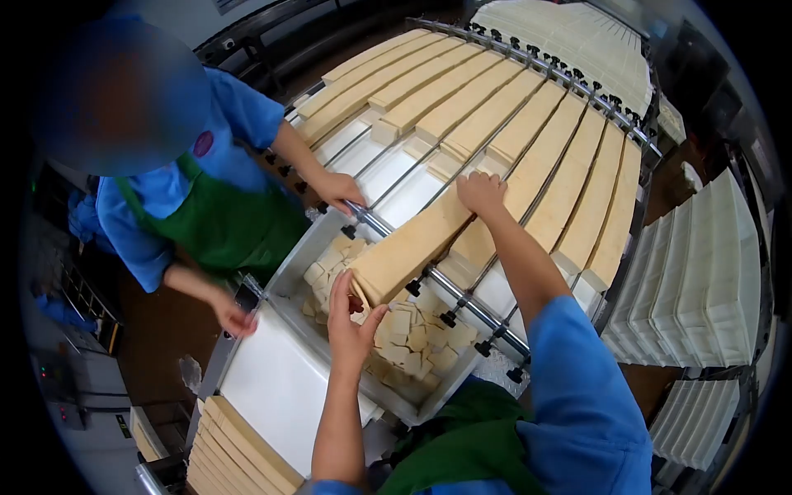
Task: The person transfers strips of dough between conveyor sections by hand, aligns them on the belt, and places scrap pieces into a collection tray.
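Note:
A long pale yellow block [417,239], possibly cheese, slants over the metal rail and overhangs a bin. My right hand [483,196] is closed over its upper part from above. At the block's near end, my left hand [351,326] has its fingers and thumb around a thin slice [358,290] that shows against the end face. Thin square pieces [408,338] of the same pale colour are heaped in the white bin [289,276] below. I cannot see the underside of the block.
More long blocks [569,177] lie in rows between rods on the white table. A metal rail [487,313] with black knobs crosses its near edge. Opposite stands a co-worker [223,190], one hand at the rail. Blocks [239,450] lie lower left; white trays [693,280] stand right.

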Demonstrator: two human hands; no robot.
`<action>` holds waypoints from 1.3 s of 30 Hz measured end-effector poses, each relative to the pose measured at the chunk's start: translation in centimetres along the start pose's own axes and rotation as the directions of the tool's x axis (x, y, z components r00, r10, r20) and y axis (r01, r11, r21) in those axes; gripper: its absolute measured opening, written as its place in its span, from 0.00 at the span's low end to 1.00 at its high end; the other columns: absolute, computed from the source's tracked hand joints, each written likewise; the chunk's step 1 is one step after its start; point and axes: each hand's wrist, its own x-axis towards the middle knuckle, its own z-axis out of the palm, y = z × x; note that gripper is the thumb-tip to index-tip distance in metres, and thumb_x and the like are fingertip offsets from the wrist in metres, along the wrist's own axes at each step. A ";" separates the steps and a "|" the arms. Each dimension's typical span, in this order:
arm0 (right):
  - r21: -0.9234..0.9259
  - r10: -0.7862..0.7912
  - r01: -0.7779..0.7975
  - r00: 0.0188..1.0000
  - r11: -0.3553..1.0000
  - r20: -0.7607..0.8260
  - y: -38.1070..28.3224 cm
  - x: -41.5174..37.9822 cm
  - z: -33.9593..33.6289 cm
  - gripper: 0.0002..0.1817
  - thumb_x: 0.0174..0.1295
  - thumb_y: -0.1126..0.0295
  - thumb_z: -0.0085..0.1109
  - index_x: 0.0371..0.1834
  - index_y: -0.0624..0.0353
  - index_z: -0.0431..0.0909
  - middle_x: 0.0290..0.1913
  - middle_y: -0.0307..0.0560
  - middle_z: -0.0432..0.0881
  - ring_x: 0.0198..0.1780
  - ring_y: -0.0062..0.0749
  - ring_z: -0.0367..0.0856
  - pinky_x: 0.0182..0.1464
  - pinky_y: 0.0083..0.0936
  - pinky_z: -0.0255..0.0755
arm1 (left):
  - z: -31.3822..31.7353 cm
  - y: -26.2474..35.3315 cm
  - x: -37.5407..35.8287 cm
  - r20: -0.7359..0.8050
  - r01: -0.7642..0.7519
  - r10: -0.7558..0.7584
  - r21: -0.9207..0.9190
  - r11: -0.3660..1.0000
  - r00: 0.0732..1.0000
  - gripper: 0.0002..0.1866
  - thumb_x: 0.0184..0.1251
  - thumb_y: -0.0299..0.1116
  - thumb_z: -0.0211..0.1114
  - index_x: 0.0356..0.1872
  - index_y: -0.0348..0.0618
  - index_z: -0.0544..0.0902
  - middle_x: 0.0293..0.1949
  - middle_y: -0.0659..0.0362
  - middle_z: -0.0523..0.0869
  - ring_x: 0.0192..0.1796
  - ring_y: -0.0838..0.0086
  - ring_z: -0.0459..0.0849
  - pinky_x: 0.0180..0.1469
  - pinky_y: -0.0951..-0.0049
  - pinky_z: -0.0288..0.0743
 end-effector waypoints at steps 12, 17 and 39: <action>0.073 0.040 -0.040 0.999 0.997 0.004 2.4 4.3 -0.7 0.27 0.64 0.57 0.37 0.56 0.66 0.72 0.62 0.58 0.71 0.65 0.50 0.66 0.66 0.46 0.54 | 6.5 -0.3 3.5 0.079 0.071 -0.071 -0.002 0.997 0.994 0.34 0.55 0.23 0.70 0.65 0.41 0.68 0.66 0.51 0.66 0.43 0.72 0.78 0.48 0.74 0.77; 0.063 0.070 -0.065 0.994 0.996 -0.083 3.6 5.6 0.9 0.25 0.63 0.58 0.41 0.56 0.65 0.72 0.62 0.56 0.70 0.64 0.50 0.65 0.65 0.47 0.53 | 8.3 -0.9 4.2 0.084 0.040 -0.031 -0.105 0.994 0.996 0.31 0.57 0.22 0.68 0.64 0.39 0.68 0.63 0.50 0.66 0.44 0.72 0.77 0.47 0.74 0.77; -0.026 -0.816 0.856 0.482 0.516 -0.319 -5.5 -10.7 2.9 0.12 0.49 0.76 0.60 0.36 0.52 0.88 0.68 0.55 0.67 0.55 0.52 0.73 0.56 0.40 0.68 | 6.7 -2.9 -4.7 -0.472 0.076 -0.084 -0.035 0.996 0.878 0.23 0.58 0.19 0.52 0.57 0.39 0.71 0.59 0.43 0.70 0.62 0.49 0.68 0.64 0.63 0.63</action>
